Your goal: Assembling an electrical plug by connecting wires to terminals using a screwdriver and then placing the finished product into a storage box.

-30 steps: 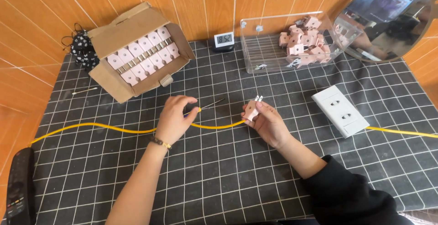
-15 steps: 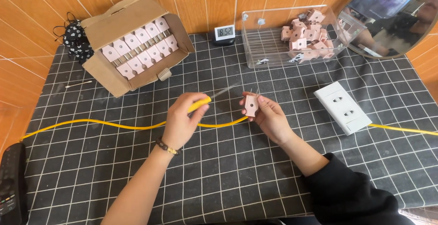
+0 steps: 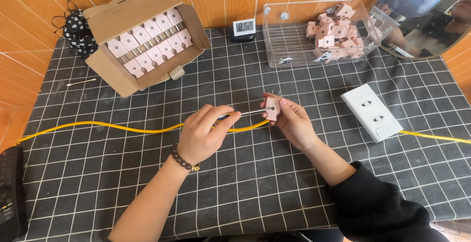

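My right hand (image 3: pixel 293 122) holds a small pink plug body (image 3: pixel 273 108) with metal prongs pointing up. My left hand (image 3: pixel 204 132) grips a screwdriver (image 3: pixel 248 113) whose metal shaft runs right, its tip set against the face of the pink plug. Both hands hover just above the middle of the black grid-patterned table cover (image 3: pixel 255 183). A yellow cable (image 3: pixel 103 128) lies across the table beneath the hands, passing under them toward the right edge.
An open cardboard box (image 3: pixel 142 36) of pink plugs sits back left. A clear plastic bin (image 3: pixel 319 31) with several pink plugs stands back right. A white double socket (image 3: pixel 371 112), a small digital clock (image 3: pixel 243 27), a round mirror (image 3: pixel 431 13) and a black remote (image 3: pixel 9 193) are also here.
My left hand picked up the screwdriver from beside the cable and brought its tip to the plug. My right hand turned the plug to face the tool.
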